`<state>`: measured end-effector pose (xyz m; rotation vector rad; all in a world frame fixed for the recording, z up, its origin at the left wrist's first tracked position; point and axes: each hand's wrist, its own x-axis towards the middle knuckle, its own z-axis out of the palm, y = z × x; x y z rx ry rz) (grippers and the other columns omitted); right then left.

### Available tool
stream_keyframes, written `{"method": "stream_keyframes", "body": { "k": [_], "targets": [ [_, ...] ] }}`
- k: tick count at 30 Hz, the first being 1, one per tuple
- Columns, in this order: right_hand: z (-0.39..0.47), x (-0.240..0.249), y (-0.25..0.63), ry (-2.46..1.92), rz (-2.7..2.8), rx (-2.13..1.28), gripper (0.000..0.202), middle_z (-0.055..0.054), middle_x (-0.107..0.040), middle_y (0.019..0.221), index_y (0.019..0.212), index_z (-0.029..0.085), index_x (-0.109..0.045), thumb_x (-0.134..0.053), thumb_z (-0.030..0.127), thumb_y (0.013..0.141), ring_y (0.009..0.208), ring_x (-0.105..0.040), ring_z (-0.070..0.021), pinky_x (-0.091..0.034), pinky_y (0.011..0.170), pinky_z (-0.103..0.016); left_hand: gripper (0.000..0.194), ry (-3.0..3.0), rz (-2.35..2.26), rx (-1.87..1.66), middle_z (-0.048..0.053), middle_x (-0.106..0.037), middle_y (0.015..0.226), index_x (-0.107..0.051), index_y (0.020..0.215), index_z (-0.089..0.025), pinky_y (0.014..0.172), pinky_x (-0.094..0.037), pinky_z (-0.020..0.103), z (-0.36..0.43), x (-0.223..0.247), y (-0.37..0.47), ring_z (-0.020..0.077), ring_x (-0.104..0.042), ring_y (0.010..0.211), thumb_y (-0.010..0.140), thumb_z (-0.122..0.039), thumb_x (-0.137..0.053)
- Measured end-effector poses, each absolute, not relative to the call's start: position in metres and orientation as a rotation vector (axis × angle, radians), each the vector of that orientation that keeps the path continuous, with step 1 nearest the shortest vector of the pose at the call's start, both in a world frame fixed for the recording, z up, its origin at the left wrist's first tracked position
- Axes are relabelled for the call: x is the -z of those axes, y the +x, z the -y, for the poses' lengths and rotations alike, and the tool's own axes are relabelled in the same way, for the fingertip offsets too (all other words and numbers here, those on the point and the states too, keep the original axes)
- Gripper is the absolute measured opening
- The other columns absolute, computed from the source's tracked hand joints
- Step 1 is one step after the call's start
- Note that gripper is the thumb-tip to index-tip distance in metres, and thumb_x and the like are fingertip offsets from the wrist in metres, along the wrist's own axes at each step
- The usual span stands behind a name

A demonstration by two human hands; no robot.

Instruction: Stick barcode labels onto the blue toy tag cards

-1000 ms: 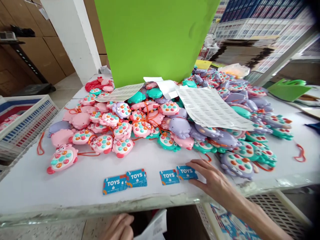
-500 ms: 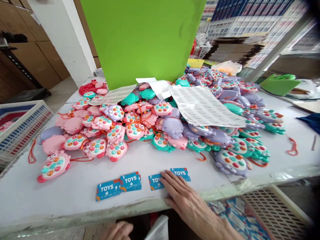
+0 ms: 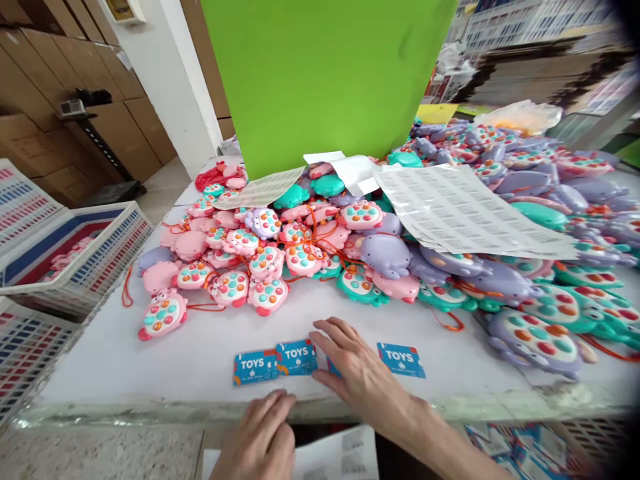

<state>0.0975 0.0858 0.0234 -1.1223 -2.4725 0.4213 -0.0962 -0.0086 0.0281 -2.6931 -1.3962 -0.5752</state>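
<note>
Blue TOYS cards lie in a row near the table's front edge, among them a left card (image 3: 255, 367), one overlapping it (image 3: 296, 358) and a right card (image 3: 401, 361). My right hand (image 3: 357, 367) reaches over the row with its fingers stretched and slightly bent. It mostly covers another blue card (image 3: 333, 367), and its fingertips are beside the overlapping card. At the table edge my left hand (image 3: 263, 433) is closed, fingers pressed together; what they hold, if anything, is hidden. Below it, a white label sheet (image 3: 345, 457) lies under the table edge.
Pink, purple and teal animal-shaped toys (image 3: 305, 257) heap across the table (image 3: 200, 353), with printed label sheets (image 3: 465, 207) on top. A green panel (image 3: 325, 80) stands behind. White crates (image 3: 105, 247) are at the left; a bin of cards (image 3: 520, 447) sits below right.
The view has turned left and shifted. My left hand has risen to the table edge beside the cards, and more of the label sheet shows. My right hand has moved left along the card row.
</note>
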Motion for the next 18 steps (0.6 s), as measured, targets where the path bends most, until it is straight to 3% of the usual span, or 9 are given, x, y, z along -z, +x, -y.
{"method": "stream_keyframes", "body": {
  "k": [5,11,18],
  "targets": [
    [-0.095,-0.027,0.081,-1.102,2.575,-0.434,0.054,-0.015,-0.060,0.113,0.111,0.013,-0.055,-0.079,0.012,0.063,0.105,-0.056,-0.0312,-0.054,0.084,-0.047,0.027,-2.671,1.405,0.598,0.008,-0.067,0.113,-0.057,0.078,-0.019,0.086,-0.054,0.032,0.003,-0.025,-0.098,0.0221,-0.060,0.108,0.077,0.000,-0.038],
    [-0.093,-0.029,0.072,-1.134,2.684,-0.530,0.030,-0.009,-0.060,0.099,0.096,0.016,-0.059,-0.072,0.008,0.071,0.090,-0.061,-0.0244,-0.057,0.073,-0.037,0.028,-2.740,1.439,0.422,0.010,-0.062,0.121,-0.058,0.081,-0.018,0.089,-0.053,0.038,0.014,-0.012,-0.119,0.0247,-0.055,0.115,0.080,-0.001,-0.035],
    [-0.087,-0.033,0.030,-1.108,2.712,-0.602,0.022,-0.008,-0.061,0.095,0.092,0.014,-0.061,-0.072,0.014,0.073,0.090,-0.060,-0.0237,-0.055,0.076,-0.034,0.022,-2.768,1.400,0.329,0.011,-0.061,0.123,-0.058,0.085,-0.018,0.094,-0.049,0.031,0.022,-0.018,-0.145,0.0225,-0.054,0.117,0.081,-0.005,-0.040]
  ]
}}
